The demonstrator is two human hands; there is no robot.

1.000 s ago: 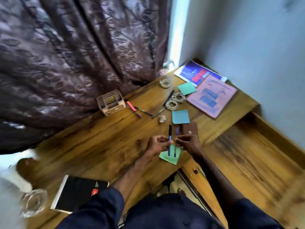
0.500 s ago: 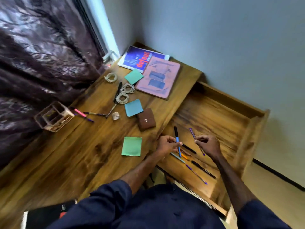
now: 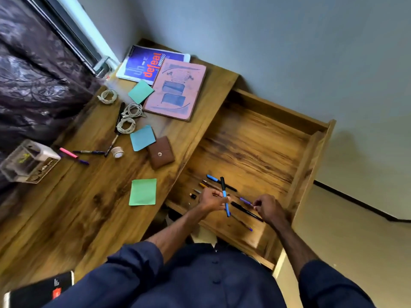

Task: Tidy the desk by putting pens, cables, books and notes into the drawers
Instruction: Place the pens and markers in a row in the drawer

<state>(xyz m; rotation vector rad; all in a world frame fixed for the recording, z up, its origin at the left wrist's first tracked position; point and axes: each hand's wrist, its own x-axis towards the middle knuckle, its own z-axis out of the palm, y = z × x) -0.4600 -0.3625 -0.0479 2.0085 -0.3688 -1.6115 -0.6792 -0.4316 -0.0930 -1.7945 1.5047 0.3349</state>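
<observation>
Blue pen [image 3: 224, 195] pinched by left hand [image 3: 210, 200] fingers above open drawer [image 3: 311, 150], apparently awaiting release. Right hand [image 3: 268, 207] fingers pinch purple pen [image 3: 245, 200] low, likely laying it beside other pens [image 3: 245, 211] inside. Cables [image 3: 128, 126], notes [image 3: 143, 192] on tabletop [image 3: 89, 210].
</observation>
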